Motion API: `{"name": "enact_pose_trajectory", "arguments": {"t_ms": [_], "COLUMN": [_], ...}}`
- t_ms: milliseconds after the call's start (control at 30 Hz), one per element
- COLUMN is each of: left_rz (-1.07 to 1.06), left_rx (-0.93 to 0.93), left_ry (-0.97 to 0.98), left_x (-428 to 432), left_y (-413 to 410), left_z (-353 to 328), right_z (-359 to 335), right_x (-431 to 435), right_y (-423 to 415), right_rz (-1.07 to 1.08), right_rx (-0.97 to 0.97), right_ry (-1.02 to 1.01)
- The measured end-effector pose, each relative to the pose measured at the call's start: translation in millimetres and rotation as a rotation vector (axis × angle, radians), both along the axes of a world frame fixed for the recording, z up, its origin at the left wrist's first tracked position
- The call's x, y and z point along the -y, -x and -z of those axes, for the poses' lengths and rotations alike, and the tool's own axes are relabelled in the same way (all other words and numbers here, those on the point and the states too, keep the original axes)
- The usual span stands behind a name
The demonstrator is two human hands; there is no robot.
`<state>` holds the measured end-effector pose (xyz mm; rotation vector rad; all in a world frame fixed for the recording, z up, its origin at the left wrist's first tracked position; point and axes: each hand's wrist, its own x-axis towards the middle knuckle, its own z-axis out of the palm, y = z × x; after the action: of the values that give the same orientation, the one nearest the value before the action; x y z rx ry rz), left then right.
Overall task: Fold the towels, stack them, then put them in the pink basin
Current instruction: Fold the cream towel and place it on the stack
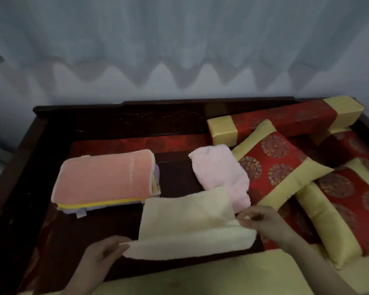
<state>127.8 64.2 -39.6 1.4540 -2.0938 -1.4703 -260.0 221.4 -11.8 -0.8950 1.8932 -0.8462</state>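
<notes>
Head view: mid-fold, cream towel [185,222].
Left hand [102,252] and right hand [262,220] each pinch a towel end. Folded stack [102,179] sits beside it; pink towel [219,173] still loose; basin not visible.

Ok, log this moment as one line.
step: folding cream towel | left hand: pinches left corner | right hand: pinches right edge | stack: orange towel on top | pink towel: unstacked

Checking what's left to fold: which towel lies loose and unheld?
The pale pink towel, rumpled beside the red cushion. The cream towel is held by its ends, and the salmon towel lies flat atop the folded stack.
</notes>
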Motion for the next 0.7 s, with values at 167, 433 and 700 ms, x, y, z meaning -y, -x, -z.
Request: {"name": "enact_pose_trajectory", "arguments": {"t_ms": [167, 433, 700], "left_rz": [-0.089, -0.133, -0.604], "left_rx": [-0.043, -0.17, -0.273], "left_ry": [-0.062, -0.11, -0.229], "left_x": [5, 14, 55], "left_y": [23, 50, 80], "left_z": [45, 59, 87], "right_z": [59, 81, 89], "right_x": [8, 13, 82], "right_y": [-9, 11, 17], "right_rz": [0.168, -0.459, 0.323], "right_rx": [0.122, -0.483, -0.145], "right_ry": [-0.057, -0.255, -0.002]}}
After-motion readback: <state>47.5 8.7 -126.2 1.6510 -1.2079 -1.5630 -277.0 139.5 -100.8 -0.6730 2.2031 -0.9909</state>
